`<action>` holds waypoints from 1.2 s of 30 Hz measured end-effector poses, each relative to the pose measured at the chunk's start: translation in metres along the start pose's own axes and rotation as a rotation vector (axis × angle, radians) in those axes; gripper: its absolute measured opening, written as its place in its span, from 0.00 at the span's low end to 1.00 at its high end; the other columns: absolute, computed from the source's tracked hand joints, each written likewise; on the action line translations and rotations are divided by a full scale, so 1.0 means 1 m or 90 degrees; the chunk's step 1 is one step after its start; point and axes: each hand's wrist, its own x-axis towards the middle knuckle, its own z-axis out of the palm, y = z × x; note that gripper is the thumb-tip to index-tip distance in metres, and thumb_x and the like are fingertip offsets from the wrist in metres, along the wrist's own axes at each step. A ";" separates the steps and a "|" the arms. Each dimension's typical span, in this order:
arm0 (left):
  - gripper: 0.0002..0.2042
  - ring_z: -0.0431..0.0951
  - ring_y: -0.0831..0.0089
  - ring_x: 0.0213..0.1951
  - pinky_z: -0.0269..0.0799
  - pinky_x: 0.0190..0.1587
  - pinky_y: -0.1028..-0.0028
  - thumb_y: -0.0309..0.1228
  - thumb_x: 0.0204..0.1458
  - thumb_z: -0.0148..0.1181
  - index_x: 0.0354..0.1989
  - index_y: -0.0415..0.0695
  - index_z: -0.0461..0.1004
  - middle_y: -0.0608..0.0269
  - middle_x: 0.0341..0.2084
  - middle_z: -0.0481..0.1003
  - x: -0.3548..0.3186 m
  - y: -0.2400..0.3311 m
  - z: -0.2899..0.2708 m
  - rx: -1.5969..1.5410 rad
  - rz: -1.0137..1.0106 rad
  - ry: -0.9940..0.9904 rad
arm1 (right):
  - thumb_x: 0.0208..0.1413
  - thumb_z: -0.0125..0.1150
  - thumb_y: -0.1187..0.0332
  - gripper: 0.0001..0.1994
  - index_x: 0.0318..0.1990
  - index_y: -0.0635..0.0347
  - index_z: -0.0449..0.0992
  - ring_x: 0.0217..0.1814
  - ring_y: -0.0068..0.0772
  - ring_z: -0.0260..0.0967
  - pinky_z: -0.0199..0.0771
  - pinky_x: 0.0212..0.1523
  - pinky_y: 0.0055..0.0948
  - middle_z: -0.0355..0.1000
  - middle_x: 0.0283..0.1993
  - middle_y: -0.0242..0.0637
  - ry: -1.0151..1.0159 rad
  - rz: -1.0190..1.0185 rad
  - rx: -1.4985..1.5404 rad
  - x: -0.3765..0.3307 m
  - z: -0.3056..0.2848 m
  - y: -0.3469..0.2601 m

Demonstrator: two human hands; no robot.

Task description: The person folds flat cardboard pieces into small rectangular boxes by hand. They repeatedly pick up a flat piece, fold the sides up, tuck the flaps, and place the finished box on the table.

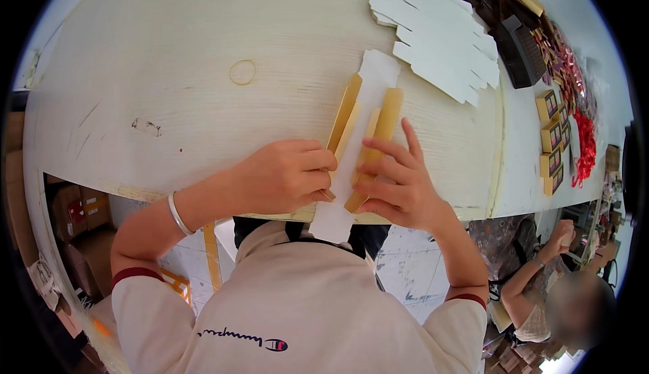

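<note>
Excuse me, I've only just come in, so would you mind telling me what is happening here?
Someone seated at a table is handling a white-and-gold cardboard blank, its gold long sides standing up. The left hand pinches the near part of the left side; the right hand has its fingers on the right side. A pile of flat white blanks lies beyond the right hand, and a rubber band lies off to the left.
</note>
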 end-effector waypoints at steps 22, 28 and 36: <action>0.07 0.72 0.65 0.24 0.68 0.24 0.70 0.23 0.43 0.66 0.32 0.40 0.78 0.61 0.24 0.71 0.093 0.044 0.126 0.013 -0.176 0.147 | 0.50 0.62 0.59 0.15 0.32 0.63 0.70 0.69 0.51 0.54 0.68 0.60 0.39 0.67 0.52 0.45 0.008 0.012 -0.103 -0.102 -0.044 0.049; 0.06 0.72 0.68 0.23 0.67 0.22 0.72 0.21 0.42 0.67 0.30 0.41 0.78 0.64 0.23 0.71 0.101 0.048 0.133 -0.031 -0.223 0.126 | 0.47 0.66 0.57 0.18 0.40 0.58 0.70 0.69 0.49 0.55 0.63 0.63 0.47 0.62 0.62 0.44 0.014 0.073 -0.038 -0.110 -0.054 0.040; 0.03 0.71 0.72 0.21 0.65 0.21 0.73 0.22 0.44 0.67 0.28 0.41 0.80 0.65 0.24 0.70 0.096 0.063 0.128 -0.072 -0.254 0.144 | 0.49 0.63 0.70 0.10 0.38 0.54 0.71 0.66 0.50 0.59 0.64 0.63 0.48 0.63 0.63 0.42 0.047 0.026 -0.283 -0.157 -0.024 -0.007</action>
